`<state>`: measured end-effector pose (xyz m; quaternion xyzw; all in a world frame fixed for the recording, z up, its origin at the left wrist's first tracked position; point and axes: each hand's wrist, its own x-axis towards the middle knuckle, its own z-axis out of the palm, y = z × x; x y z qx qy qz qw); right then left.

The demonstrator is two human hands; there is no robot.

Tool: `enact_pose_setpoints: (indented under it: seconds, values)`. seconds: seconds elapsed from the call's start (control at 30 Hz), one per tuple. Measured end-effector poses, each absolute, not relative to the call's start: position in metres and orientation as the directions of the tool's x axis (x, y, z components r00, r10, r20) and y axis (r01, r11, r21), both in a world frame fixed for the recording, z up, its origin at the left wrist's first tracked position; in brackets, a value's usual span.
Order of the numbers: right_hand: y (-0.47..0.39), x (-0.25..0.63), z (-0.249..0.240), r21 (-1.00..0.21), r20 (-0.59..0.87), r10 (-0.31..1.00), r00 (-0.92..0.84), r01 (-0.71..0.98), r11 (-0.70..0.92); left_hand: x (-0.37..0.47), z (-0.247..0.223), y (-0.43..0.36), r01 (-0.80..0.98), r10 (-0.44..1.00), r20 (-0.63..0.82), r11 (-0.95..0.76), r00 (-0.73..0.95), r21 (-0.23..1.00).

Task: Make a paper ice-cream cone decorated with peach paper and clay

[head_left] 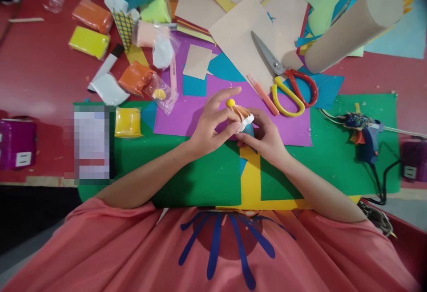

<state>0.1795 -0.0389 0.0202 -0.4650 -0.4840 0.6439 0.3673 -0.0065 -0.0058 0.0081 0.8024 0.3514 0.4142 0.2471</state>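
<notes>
Between both hands is a small clay ice cream cone, tilted over the purple sheet. It has an orange swirl, a yellow ball on top, a white clay rim and a blue patterned paper cone. My left hand pinches the rim and swirl with thumb and finger, its index finger raised above. My right hand wraps round the blue cone, hiding much of it. Beyond the hands lie scissors with one red and one yellow handle, and a pink pen-like cutter.
Clay packets, such as a yellow one, and patterned paper cones crowd the left and back. A glue gun with its cord lies at right. A beige paper roll lies at the back right. Green sheets cover the near table.
</notes>
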Motion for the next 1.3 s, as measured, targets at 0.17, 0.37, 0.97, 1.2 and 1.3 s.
enact_pose_setpoints:
  seconds: [0.17,0.37,0.97,1.2,1.3]
  values:
    - [-0.038,0.18,0.021,-0.954,-0.256,0.915,-0.311,-0.072,-0.291,-0.006,0.012,-0.007,0.356,0.791,0.463,-0.6,0.4,0.717]
    - [-0.035,0.182,0.025,-0.944,-0.259,0.916,-0.305,-0.118,-0.307,-0.009,0.006,-0.007,0.305,0.728,0.552,-0.678,0.407,0.669]
    - [-0.033,0.187,0.026,-0.927,-0.295,0.907,-0.3,-0.141,-0.348,-0.006,-0.005,-0.009,0.361,0.665,0.528,-0.738,0.528,0.57]
    - [-0.033,0.185,0.027,-0.94,-0.287,0.911,-0.297,-0.096,-0.327,-0.006,-0.005,-0.008,0.384,0.696,0.491,-0.708,0.524,0.593]
    - [-0.034,0.185,0.027,-0.949,-0.268,0.924,-0.274,-0.09,-0.302,-0.007,-0.005,-0.007,0.402,0.693,0.492,-0.714,0.527,0.573]
